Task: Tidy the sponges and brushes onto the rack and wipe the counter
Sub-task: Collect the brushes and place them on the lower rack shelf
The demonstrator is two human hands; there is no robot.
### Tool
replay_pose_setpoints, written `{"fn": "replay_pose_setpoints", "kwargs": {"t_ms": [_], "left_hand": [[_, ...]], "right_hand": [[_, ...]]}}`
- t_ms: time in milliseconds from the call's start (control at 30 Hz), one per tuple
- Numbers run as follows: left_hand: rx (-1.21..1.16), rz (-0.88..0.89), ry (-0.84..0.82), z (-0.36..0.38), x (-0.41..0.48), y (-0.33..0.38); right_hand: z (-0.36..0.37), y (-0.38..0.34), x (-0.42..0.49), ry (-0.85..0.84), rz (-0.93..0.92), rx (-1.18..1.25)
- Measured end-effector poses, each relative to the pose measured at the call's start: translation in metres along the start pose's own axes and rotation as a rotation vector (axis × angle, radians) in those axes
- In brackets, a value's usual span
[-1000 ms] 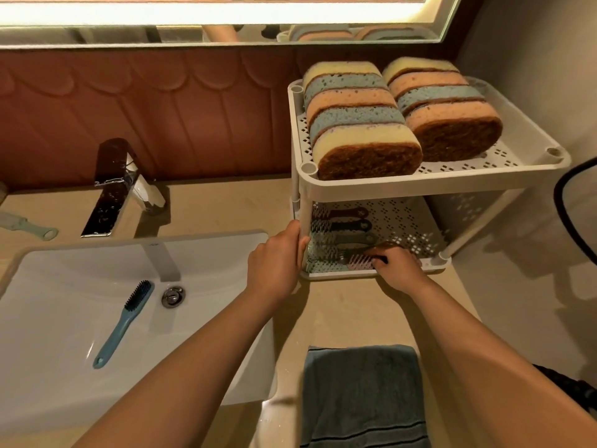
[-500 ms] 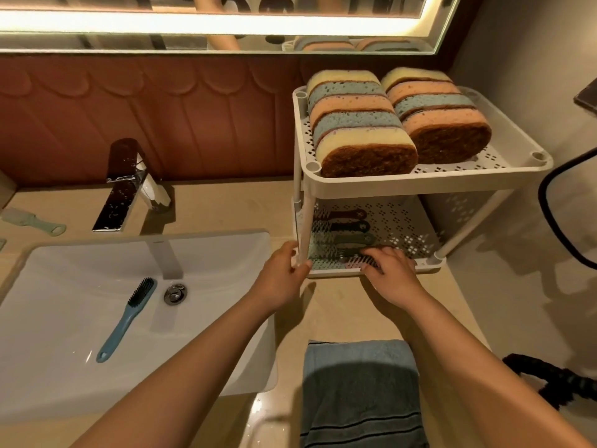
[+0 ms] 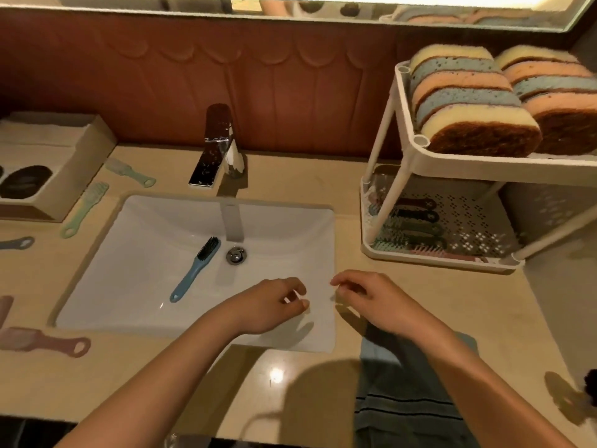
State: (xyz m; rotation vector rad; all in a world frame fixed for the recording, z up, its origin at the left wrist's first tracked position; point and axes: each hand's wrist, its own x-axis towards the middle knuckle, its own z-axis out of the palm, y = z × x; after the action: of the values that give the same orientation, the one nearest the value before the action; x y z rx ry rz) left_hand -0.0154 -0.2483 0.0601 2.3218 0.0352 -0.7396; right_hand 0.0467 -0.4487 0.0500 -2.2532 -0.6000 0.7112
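A white two-tier rack (image 3: 458, 161) stands at the right on the beige counter (image 3: 429, 305). Its top shelf carries two rows of sponges (image 3: 465, 101); several brushes (image 3: 415, 226) lie on the bottom shelf. A blue brush (image 3: 195, 269) lies in the white sink (image 3: 135, 286). Loose brushes lie on the counter at left: two green ones (image 3: 85, 205) (image 3: 130, 172), a pink one (image 3: 45, 342), a grey-blue one (image 3: 16, 244). My left hand (image 3: 273, 307) hovers over the sink's front right corner, fingers loosely curled, holding nothing. My right hand (image 3: 371, 297) hovers beside it, also holding nothing.
A chrome faucet (image 3: 216, 147) stands behind the sink. A grey-blue towel (image 3: 403, 399) lies at the counter's front edge under my right forearm. A cardboard box (image 3: 48, 163) sits at the far left. A mirror runs above the brown wall panel.
Both hands have come away from the rack's bottom shelf toward the sink's front right corner. The view has swung left, bringing the loose brushes on the left counter into sight.
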Motion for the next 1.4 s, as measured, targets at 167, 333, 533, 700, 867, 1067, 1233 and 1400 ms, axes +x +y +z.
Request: {"fn": "replay_pose_setpoints", "kwargs": {"t_ms": [167,333,533,700,867,1067,1233,1400], "left_hand": [[-0.037,-0.062,0.016,-0.011,-0.037,-0.042],[-0.148,-0.175,0.097,-0.034,-0.080,-0.100],[-0.229,-0.330,0.262,-0.055,-0.122,-0.174],[-0.278,-0.468,0.494,-0.067,-0.156,-0.243],[-0.252,-0.552,0.746,-0.081,-0.184,-0.304],[-0.194,-0.733,0.866,-0.095,-0.197,-0.349],[-0.190,-0.836,0.839,-0.106,-0.195,-0.368],[-0.131,-0.892,0.763,-0.111,-0.188,-0.377]], "right_hand": [[0.036,-0.035,0.010,-0.125,-0.055,-0.064],[0.081,-0.075,0.036,-0.196,-0.107,-0.081],[0.143,-0.125,0.076,-0.302,-0.103,-0.104],[0.200,-0.162,0.106,-0.357,-0.131,-0.153],[0.261,-0.207,0.127,-0.304,-0.197,-0.264],[0.310,-0.254,0.150,-0.273,-0.230,-0.409],[0.337,-0.264,0.160,-0.297,-0.262,-0.513],[0.339,-0.262,0.163,-0.283,-0.259,-0.454]]}}
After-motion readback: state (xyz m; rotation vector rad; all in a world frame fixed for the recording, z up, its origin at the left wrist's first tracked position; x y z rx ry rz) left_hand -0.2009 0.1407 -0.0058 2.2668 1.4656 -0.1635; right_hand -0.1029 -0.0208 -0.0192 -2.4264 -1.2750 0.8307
